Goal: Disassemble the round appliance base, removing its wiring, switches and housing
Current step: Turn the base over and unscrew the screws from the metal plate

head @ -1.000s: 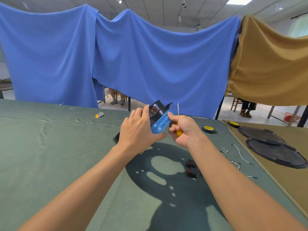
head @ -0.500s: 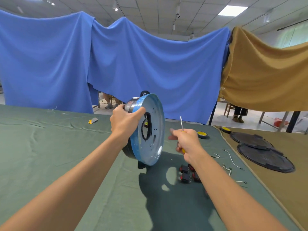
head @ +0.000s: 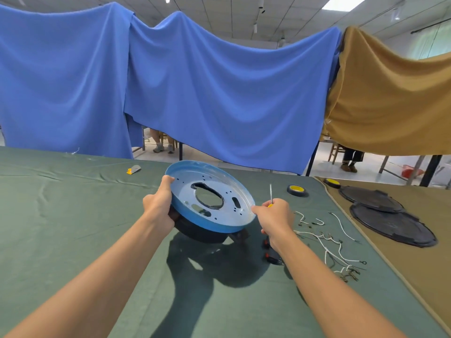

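The left grip [head: 158, 208] curls round the left rim of the round blue appliance base [head: 214, 181], thumb on top, fingers underneath against the black housing [head: 202, 234]. The base is held tilted over the green surface [head: 73, 228], open side up. The right grip [head: 275, 215] is closed round a yellow-handled screwdriver [head: 271, 193], shaft pointing up, with one fingertip touching the base's right rim. White wires [head: 329, 250] and black switches [head: 272, 257] lie beside that wrist
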### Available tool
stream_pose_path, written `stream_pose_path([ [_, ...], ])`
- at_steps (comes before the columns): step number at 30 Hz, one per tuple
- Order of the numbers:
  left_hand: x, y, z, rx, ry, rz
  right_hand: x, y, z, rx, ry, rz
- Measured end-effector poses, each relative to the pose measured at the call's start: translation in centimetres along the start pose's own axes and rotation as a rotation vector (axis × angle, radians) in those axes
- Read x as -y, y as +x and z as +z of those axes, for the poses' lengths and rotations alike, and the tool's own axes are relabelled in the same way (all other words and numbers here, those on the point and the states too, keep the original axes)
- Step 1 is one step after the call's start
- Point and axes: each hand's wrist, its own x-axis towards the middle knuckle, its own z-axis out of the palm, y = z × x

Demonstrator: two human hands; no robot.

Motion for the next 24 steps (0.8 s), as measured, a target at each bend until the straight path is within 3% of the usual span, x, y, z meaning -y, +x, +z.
stream_pose_path([
  [5,0.8,0.5,-0.9,0.019,0.186,0.021,-0.6,-0.5,1.7,0.07,-0.044,0.018],
  [11,1.0,1.9,-2.7,-0.01,0.678,-0.002,-0.5,-0.3,2.8,-0.054,-0.016,-0.005],
  [14,1.6,2.3,-3.8,0.038,0.733,-0.013,-0.4,0.1,3.1,-0.055,-0.037,-0.037],
  [16,2.0,2.4,-4.2,-0.015,0.817,0.02,-0.3,0.2,3.2,-0.051,-0.034,-0.035],
  [19,1.8,2.3,-3.8,-0.135,1.032,0.215,-0.3,-0.6,3.0,-0.11,-0.059,-0.062],
  [22,1.9,2.8,-3.2,-0.057,1.001,0.57,-0.6,-2.7,3.1,-0.229,-0.038,-0.113],
  [24,2.1,3.1,-3.2,0.056,1.083,0.797,-0.6,-4.2,3.5,-0.216,-0.013,-0.089],
])
